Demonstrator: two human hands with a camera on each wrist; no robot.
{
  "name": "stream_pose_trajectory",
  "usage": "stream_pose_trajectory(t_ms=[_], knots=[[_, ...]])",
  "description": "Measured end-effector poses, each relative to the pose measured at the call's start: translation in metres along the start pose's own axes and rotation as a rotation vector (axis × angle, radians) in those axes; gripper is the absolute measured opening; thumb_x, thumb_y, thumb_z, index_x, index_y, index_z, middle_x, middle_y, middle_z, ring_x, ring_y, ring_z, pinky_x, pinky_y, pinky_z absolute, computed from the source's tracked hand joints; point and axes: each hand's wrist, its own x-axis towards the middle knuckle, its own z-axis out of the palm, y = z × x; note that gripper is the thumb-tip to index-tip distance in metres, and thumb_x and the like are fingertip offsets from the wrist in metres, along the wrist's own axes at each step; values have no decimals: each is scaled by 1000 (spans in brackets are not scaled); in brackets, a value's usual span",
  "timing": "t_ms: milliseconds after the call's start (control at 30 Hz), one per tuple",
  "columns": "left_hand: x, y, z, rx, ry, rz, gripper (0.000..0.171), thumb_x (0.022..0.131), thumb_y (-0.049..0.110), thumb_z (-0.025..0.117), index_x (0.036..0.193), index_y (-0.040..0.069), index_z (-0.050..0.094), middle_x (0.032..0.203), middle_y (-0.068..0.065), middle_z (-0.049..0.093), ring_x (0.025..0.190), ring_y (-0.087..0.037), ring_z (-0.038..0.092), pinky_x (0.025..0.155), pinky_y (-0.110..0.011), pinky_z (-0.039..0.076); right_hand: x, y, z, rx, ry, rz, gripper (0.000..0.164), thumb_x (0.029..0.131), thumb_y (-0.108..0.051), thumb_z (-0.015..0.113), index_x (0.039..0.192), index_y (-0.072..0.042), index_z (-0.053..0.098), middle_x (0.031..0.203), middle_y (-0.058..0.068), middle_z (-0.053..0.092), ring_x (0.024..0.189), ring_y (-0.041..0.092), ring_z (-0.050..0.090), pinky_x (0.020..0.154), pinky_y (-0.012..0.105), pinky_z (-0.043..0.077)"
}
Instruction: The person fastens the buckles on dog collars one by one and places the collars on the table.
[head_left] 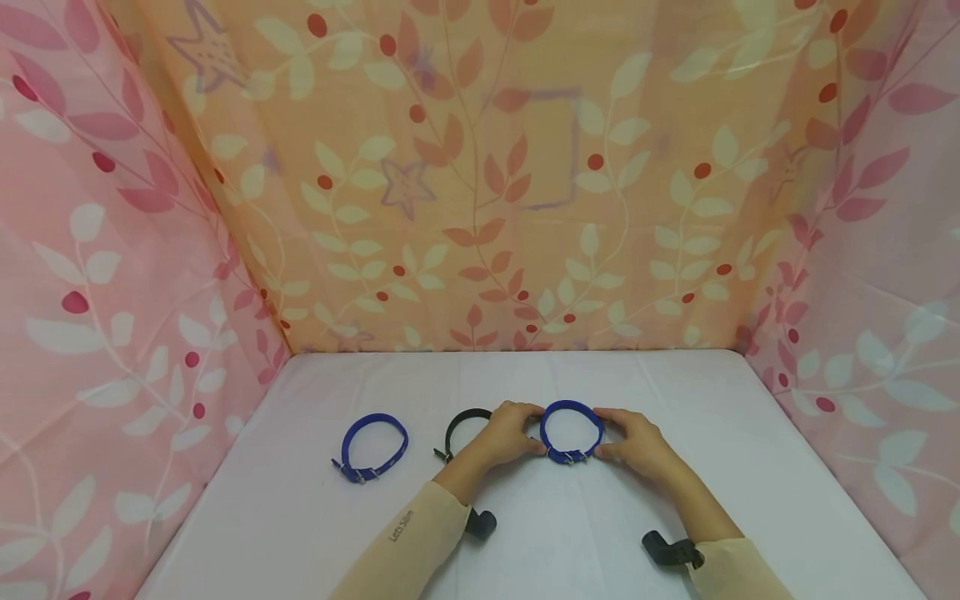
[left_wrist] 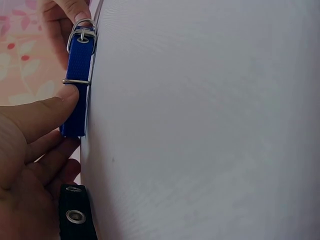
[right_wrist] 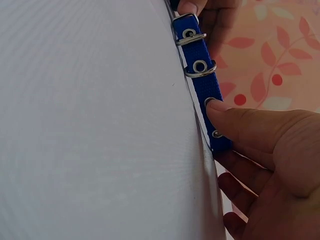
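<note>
A buckled blue collar (head_left: 570,405) forms a ring on the white table, between both hands. My left hand (head_left: 510,433) pinches its left side, the thumb against the band by a metal loop in the left wrist view. On the opposite side my right hand (head_left: 637,443) pinches the band, its thumb over the row of eyelets in the right wrist view. The buckle and metal rings face me. Just left of these, a black collar (head_left: 467,413) lies partly hidden behind my left hand. Farther left is another blue collar (head_left: 378,417), also buckled into a ring.
The white table (head_left: 255,525) is enclosed by patterned cloth: a back curtain (head_left: 480,250) and side curtains on the left (head_left: 150,333) and right (head_left: 862,333). Black wrist mounts (head_left: 667,550) sit at both sleeve cuffs.
</note>
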Motion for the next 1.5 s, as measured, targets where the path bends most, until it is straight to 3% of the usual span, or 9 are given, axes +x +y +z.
stream_pose_trajectory(t_ms=[333, 500, 700, 967, 1267, 1500], knots=[[3, 1, -2, 27, -16, 2, 72, 75, 27, 93, 139, 14, 63, 137, -1, 66, 131, -25, 51, 113, -46, 40, 3, 2, -4, -14, -19, -20, 69, 80, -17, 87, 142, -4, 59, 147, 23, 55, 143, 49, 40, 117, 66, 26], [1, 4, -5, -19, -29, -5, 74, 76, 26, 93, 141, 14, 61, 138, -1, 65, 132, -24, 50, 114, -45, 41, 2, 0, -5, -23, -22, -12, 67, 81, -19, 86, 141, -5, 59, 146, 21, 57, 142, 47, 42, 117, 66, 28], [-1, 7, -6, -62, -44, -31, 74, 77, 30, 91, 143, 17, 60, 142, 2, 62, 136, -22, 47, 115, -47, 40, -1, -9, -7, -64, 9, -1, 61, 83, -22, 85, 137, -4, 62, 139, 22, 61, 135, 47, 50, 113, 66, 34], [-7, 10, -11, -31, -49, -23, 68, 81, 36, 88, 142, 22, 60, 142, 6, 61, 137, -19, 47, 113, -47, 43, -4, -29, -4, -109, 47, 7, 51, 90, -23, 79, 134, -3, 64, 137, 23, 62, 133, 47, 52, 110, 65, 39], [-31, 16, -25, 61, -39, 31, 65, 85, 39, 85, 143, 27, 59, 142, 7, 60, 136, -17, 47, 110, -46, 47, -11, -54, -1, -200, 105, -149, 47, 93, -30, 77, 133, -7, 66, 133, 15, 66, 129, 40, 56, 108, 61, 43], [-54, 17, -38, 154, -40, 106, 61, 87, 39, 83, 141, 20, 61, 140, 5, 63, 134, -20, 50, 109, -44, 48, -24, -67, 9, -286, 175, -324, 40, 90, -26, 80, 126, -14, 70, 127, 6, 70, 126, 32, 59, 107, 59, 44]])
